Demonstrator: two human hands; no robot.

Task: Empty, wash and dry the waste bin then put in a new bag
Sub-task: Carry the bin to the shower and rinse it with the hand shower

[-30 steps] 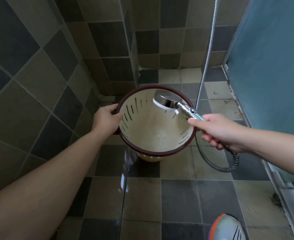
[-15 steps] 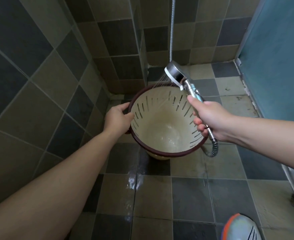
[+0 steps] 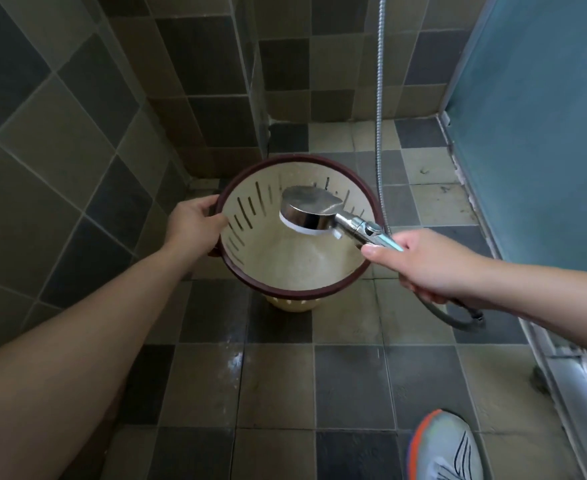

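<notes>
The right hand [image 3: 434,268] is wrapped around the handle of a chrome shower head [image 3: 311,211], holding it over the mouth of the waste bin [image 3: 295,265] with its face turned down into the bin. The left hand [image 3: 195,226] grips the bin's dark red rim on the left side, thumb over the edge. The cream, slotted bin stands upright on the wet tiled floor [image 3: 278,386] near the wall corner. A metal hose [image 3: 379,98] hangs behind. A shoe [image 3: 444,448] shows at lower right.

Square tiles in dark grey and olive cover the walls [image 3: 60,109] and the wet, glistening floor [image 3: 274,382]. A frosted blue panel [image 3: 544,109] in a metal frame [image 3: 562,362] stands along one side.
</notes>
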